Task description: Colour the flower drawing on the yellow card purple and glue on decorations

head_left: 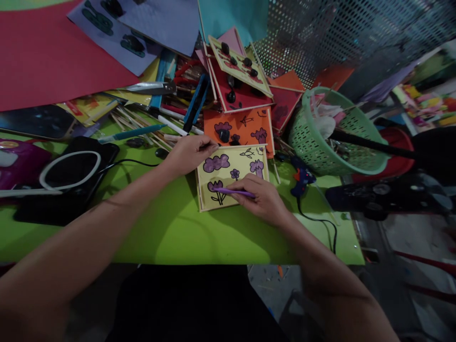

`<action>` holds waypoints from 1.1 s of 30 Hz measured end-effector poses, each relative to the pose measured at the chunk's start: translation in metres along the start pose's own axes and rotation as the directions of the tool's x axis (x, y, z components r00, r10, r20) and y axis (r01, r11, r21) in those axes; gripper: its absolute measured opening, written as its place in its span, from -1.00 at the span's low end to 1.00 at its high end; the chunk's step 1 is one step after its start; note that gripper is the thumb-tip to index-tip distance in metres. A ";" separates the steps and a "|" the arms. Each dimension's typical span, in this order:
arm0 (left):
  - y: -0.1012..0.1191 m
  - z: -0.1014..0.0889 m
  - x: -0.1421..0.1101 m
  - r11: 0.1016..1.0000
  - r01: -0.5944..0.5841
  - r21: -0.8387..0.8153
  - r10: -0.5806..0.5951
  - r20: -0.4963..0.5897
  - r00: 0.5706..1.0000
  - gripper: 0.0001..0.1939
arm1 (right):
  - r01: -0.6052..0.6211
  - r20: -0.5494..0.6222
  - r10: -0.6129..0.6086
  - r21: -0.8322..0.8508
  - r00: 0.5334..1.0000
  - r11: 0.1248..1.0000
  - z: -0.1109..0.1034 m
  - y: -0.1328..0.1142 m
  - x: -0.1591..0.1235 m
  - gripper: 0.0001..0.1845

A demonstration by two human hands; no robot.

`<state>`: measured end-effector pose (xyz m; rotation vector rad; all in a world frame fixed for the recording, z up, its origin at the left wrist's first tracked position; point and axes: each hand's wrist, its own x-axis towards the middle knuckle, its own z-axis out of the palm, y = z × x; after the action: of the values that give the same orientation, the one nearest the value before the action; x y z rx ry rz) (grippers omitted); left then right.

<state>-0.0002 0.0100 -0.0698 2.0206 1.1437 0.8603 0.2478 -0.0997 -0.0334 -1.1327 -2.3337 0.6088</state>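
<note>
A yellow framed card with purple clouds and flowers lies on the green table top. My left hand rests on the card's upper left corner, fingers pressing its top edge. My right hand lies on the card's lower right part and grips a purple pen, whose tip points left at a drawn flower.
An orange card, red and yellow cards with black stones and a pile of sticks and pens lie behind. A green basket stands to the right. A glue gun with cable lies beside the card. A black tray sits at the left.
</note>
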 end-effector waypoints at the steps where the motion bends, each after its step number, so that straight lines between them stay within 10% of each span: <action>1: 0.000 0.000 0.000 1.000 0.000 0.000 0.000 -0.002 1.000 -0.65 | -0.001 -0.008 0.001 -0.002 1.000 1.000 0.000 0.000 0.000 -0.83; 33: -0.002 0.001 0.000 1.000 -0.012 0.006 0.012 -0.010 1.000 -0.63 | 0.029 -0.006 -0.029 0.004 1.000 1.000 -0.004 -0.002 0.000 -0.85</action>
<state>-0.0003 0.0104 -0.0715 2.0319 1.1416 0.8757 0.2492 -0.1003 -0.0295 -1.0955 -2.3385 0.5984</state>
